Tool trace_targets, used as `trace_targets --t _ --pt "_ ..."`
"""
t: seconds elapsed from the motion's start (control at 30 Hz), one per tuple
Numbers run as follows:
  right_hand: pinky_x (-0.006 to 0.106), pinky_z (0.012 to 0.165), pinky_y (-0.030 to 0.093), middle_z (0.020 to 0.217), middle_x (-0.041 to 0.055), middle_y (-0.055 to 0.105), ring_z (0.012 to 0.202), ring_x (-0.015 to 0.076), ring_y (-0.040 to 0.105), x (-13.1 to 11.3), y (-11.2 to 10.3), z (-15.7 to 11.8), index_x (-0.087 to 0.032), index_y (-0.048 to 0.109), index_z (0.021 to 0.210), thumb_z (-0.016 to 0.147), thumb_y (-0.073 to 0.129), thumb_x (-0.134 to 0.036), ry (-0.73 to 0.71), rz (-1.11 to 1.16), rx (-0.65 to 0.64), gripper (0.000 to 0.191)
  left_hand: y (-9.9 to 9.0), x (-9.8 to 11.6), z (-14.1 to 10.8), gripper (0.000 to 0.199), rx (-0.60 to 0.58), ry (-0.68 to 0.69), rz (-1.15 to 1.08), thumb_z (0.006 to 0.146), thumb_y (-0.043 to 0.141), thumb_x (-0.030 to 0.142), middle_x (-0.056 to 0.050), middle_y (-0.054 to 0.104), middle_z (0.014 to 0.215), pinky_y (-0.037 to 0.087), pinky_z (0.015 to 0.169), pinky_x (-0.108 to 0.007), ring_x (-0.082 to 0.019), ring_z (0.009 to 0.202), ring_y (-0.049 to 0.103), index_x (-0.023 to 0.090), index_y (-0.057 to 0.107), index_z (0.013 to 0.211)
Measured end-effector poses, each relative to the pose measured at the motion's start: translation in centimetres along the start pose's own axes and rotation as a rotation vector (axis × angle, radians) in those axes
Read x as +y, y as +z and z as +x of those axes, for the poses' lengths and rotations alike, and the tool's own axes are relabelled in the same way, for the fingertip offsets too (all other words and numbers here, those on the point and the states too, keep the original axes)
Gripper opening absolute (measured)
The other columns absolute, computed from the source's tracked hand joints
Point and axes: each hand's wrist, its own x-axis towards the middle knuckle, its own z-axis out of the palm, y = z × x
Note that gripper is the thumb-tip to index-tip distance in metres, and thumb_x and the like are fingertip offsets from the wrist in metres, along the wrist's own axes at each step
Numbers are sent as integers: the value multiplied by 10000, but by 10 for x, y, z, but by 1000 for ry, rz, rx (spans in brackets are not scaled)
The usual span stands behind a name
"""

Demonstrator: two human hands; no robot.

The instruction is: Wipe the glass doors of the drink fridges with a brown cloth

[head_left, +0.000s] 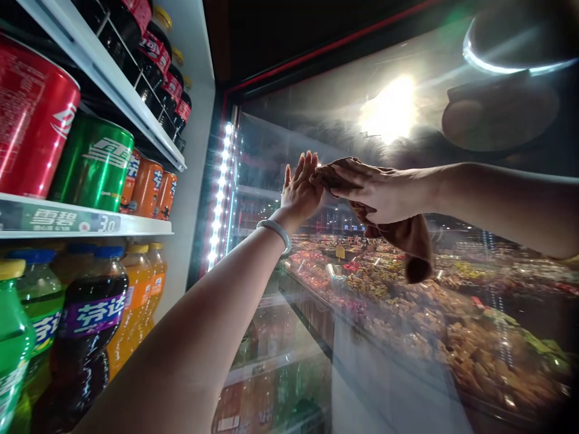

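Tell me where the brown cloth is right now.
In the head view, the brown cloth is just right of centre, under the right hand against the glass door, with the left hand close by on its left.

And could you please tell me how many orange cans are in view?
3: the first can is partly behind the green can, the second can sits just right of the first, and the third can is farthest right. More may be hidden behind them.

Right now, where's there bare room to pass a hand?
The glass door is bare below the brown cloth, right of your left forearm. A narrow gap runs along the white side wall, between shelves and light strip. Cans and bottles crowd those shelves.
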Motion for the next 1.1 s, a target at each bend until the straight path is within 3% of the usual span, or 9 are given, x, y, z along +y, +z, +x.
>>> trace_targets --t 0.1,0.2,0.3,0.5,0.6,0.7,0.83,0.97,1.1 --pt "567 1210 348 1680 7 348 1524 335 325 -2 -5 -5 -337 461 1548 924 585 -444 -136 -21 -110 646 -2 0 1 666 2 -1 -16 1016 308 281 -5 149 1746 -25 1324 -487 -202 1620 97 256 152 1663" --pt "606 1168 358 1605 40 461 1468 332 393 -24 -2 2 -330 553 1484 1045 364 -411 54 -101 47 485 -2 -1 0 650 2 14 -7 1027 293 298 -12 165 1744 -36 1323 -471 -195 1619 107 254 157 1661" --pt "581 1207 314 1525 89 537 1496 307 358 -35 7 30 -253 579 1462 1072 212 -384 228 -112 221 552 -1 -7 -5 670 31 22 20 1006 313 261 -20 184 1740 -41 1325 -454 -186 1619 105 240 167 1660" --pt "589 1235 251 1591 150 454 1516 355 309 -36 19 107 -122 560 1463 1040 223 -310 494 -18 380 573 -4 -39 -27 683 70 -34 68 999 266 222 -51 179 1741 -25 1325 -468 -194 1619 102 209 119 1666" --pt "584 1212 284 1556 195 478 1445 383 388 -68 27 106 -61 548 1457 1029 266 -306 453 -13 348 568 -7 -56 -38 681 60 -20 79 1000 262 233 -71 167 1741 -19 1325 -475 -203 1618 108 191 121 1664" --pt "576 1200 311 1561 166 483 1419 372 413 -98 34 73 -117 566 1455 1030 296 -298 291 -15 275 535 -8 -68 -48 670 65 -5 64 1007 261 257 -80 177 1737 -18 1325 -489 -218 1617 121 187 137 1661" --pt "628 1150 353 1537 129 508 1375 382 439 -83 31 47 -206 631 1397 1036 310 -364 277 -1 267 508 -8 -71 -54 663 79 9 33 1021 255 272 -42 165 1740 -15 1327 -505 -216 1617 112 242 105 1667" --pt "612 1170 318 1517 153 499 1398 381 402 -53 27 90 -155 635 1379 1034 301 -344 410 2 328 516 -10 -68 -55 662 45 10 59 1023 248 248 -52 154 1743 -3 1329 -504 -220 1617 110 216 105 1668" --pt "558 1174 322 1422 170 578 1325 356 463 -84 38 125 -104 626 1376 1030 268 -263 424 7 342 523 -11 -68 -61 652 52 0 78 1019 249 247 -60 182 1739 13 1335 -472 -208 1615 129 191 151 1662"
